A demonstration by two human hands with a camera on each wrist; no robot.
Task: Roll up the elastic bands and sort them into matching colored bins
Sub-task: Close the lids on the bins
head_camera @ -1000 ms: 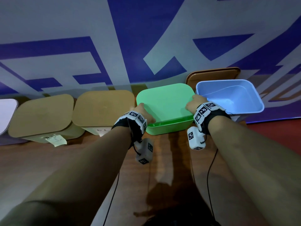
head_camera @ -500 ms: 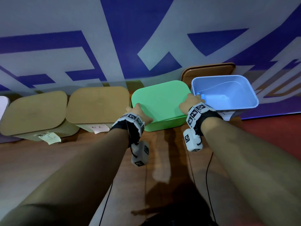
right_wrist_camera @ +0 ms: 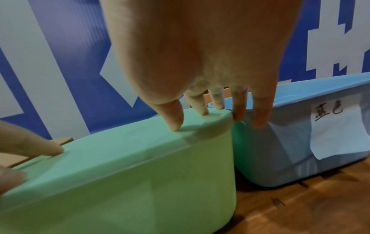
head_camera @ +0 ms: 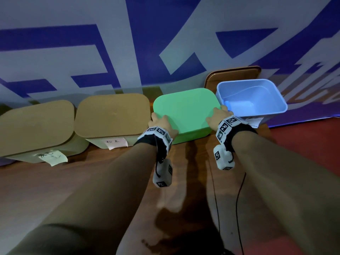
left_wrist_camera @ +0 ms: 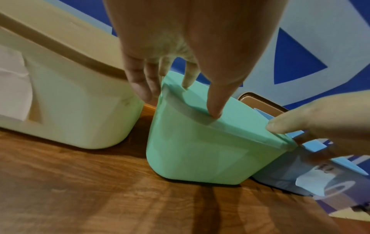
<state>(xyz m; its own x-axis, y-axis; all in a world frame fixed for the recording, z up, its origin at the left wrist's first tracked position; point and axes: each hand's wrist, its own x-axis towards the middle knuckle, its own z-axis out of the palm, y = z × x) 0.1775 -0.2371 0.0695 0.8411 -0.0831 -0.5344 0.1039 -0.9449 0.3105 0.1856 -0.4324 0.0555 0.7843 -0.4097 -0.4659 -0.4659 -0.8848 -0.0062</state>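
A dark wooden table (head_camera: pixel 95 181) fills the lower part of the frame, glossy enough to catch pale reflections, and a wall banner (head_camera: pixel 110 43) with grey and deep blue shapes spans the whole top. At the left edge, two cream bins with tan lids (head_camera: pixel 35 124) (head_camera: pixel 112 113) stand side by side, each with a paper note stuck on its front. In the centre sits the green bin (head_camera: pixel 195 135), its green lid (head_camera: pixel 185 107) on top. The left hand (head_camera: pixel 161 122) rests on the lid's near left corner, fingers fairly straight, thumb on top. The right hand (head_camera: pixel 217 116) does the same at the right corner. Right of centre, the blue bin (head_camera: pixel 276 96) stands open, touching the green one, a brown lid (head_camera: pixel 233 74) leaning behind it. A rolled elastic band cannot be made out with certainty
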